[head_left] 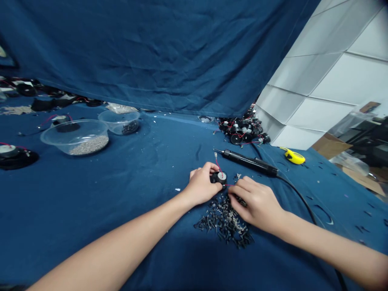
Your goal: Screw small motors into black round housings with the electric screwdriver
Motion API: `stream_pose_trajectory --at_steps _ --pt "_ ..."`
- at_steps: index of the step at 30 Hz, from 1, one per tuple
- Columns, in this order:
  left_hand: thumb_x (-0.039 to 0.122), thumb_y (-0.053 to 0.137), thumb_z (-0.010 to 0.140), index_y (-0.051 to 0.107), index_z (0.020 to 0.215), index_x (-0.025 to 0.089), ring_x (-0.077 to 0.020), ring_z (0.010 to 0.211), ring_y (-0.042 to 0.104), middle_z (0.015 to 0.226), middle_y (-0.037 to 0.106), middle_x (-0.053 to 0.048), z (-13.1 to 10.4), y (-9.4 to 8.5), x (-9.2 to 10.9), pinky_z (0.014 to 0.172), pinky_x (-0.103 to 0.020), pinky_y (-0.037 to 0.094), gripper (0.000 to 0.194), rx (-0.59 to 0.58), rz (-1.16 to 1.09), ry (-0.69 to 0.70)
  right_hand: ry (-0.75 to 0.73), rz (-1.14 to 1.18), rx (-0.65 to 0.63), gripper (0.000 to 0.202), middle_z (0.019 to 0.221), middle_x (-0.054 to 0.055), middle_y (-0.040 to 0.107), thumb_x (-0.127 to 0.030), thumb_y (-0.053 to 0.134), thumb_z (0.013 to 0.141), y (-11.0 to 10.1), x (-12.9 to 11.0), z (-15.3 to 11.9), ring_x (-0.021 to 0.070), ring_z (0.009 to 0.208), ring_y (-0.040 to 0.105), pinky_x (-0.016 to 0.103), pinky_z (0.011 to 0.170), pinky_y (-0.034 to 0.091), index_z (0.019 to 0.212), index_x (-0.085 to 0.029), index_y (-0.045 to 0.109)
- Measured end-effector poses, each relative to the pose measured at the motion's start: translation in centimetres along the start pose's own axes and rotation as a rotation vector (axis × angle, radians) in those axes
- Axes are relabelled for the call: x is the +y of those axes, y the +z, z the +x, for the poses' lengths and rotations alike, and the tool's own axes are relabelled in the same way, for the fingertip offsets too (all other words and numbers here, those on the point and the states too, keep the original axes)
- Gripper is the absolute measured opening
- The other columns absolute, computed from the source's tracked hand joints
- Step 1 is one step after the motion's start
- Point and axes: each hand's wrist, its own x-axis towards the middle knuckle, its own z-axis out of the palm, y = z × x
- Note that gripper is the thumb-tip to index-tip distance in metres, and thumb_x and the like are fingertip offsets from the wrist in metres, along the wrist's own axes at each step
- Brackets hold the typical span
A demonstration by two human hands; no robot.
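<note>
My left hand (203, 184) grips a small round black part with a silver motor (222, 176) on top, its fingers round the left side. A red wire stands up from the motor to a small connector. Another red wire runs right from the part to the fingertips of my right hand (253, 200). Those fingers are bent and pressed together over the heap; what they hold, if anything, is hidden. Beneath and in front of both hands lies a heap of black and silver screws (226, 222) on the blue cloth.
Beyond my right hand lies a black electric screwdriver (250, 162), its cable running right. A yellow tape measure (294, 157), piled motor parts (242, 129) and white boxes (325, 89) are at right. Clear bowls (75, 137) with small parts stand left. Blue cloth (145, 52) hangs behind.
</note>
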Motion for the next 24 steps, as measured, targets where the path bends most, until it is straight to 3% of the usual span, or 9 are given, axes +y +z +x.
stream_pose_trajectory --at_steps 12,24 --pt "0.015 0.063 0.063 0.053 0.100 0.021 -0.0223 0.101 0.061 0.101 0.067 -0.004 0.2 -0.1 -0.3 0.097 -0.039 0.044 0.038 -0.007 -0.017 0.003 0.252 -0.086 -0.236 0.021 0.074 0.003 0.065 -0.024 0.049 0.086 0.7 -1.8 1.5 0.0187 0.074 0.061 0.028 0.060 0.035 0.080 -0.020 0.068" --pt "0.016 0.064 0.063 0.054 0.100 0.021 -0.0233 0.102 0.061 0.102 0.067 -0.004 0.1 0.0 -0.5 0.098 -0.042 0.043 0.039 -0.001 -0.020 0.003 0.261 -0.092 -0.288 0.017 0.072 0.003 0.066 -0.019 0.052 0.082 0.4 -1.7 1.7 0.0181 0.070 0.062 0.027 0.056 0.033 0.071 -0.019 0.065"
